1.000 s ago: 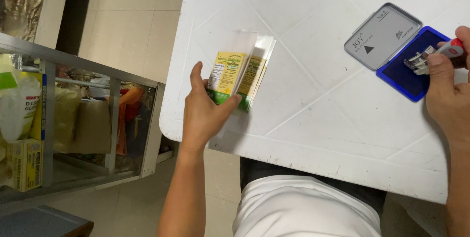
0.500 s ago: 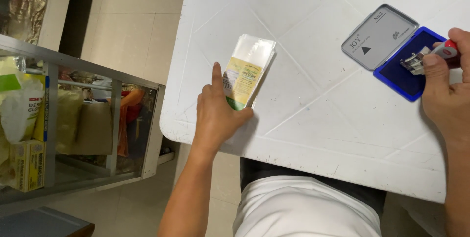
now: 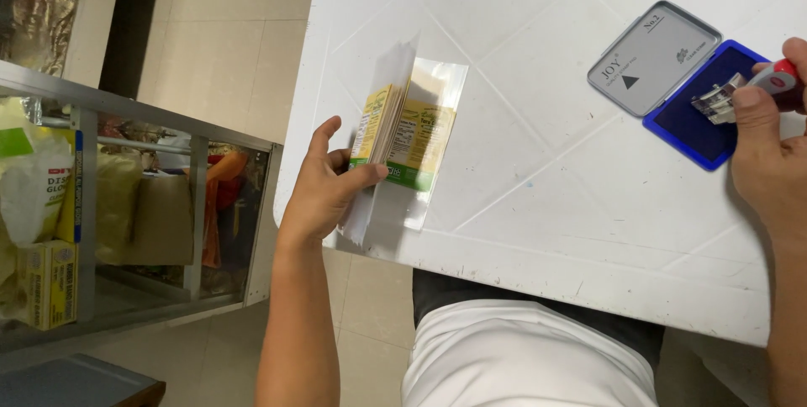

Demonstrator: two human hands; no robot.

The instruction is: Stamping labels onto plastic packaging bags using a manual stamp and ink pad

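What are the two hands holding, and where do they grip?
The left hand grips a stack of clear packets at its near end. The right hand holds a stamp by its red handle.

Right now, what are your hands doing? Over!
Left hand tilting up a stack of clear printed packets at the white table edge. Right hand pressing a red-handled stamp onto the blue ink pad. Nothing between them.

My left hand (image 3: 324, 192) grips a stack of clear plastic pouches with yellow-and-green printed labels (image 3: 402, 142) on the white ridged table (image 3: 538, 205). At two o'clock my right hand (image 3: 769, 159) presses a red-handled metal stamp (image 3: 744, 92) into the deep-blue ink pad with grey lid (image 3: 672, 87).
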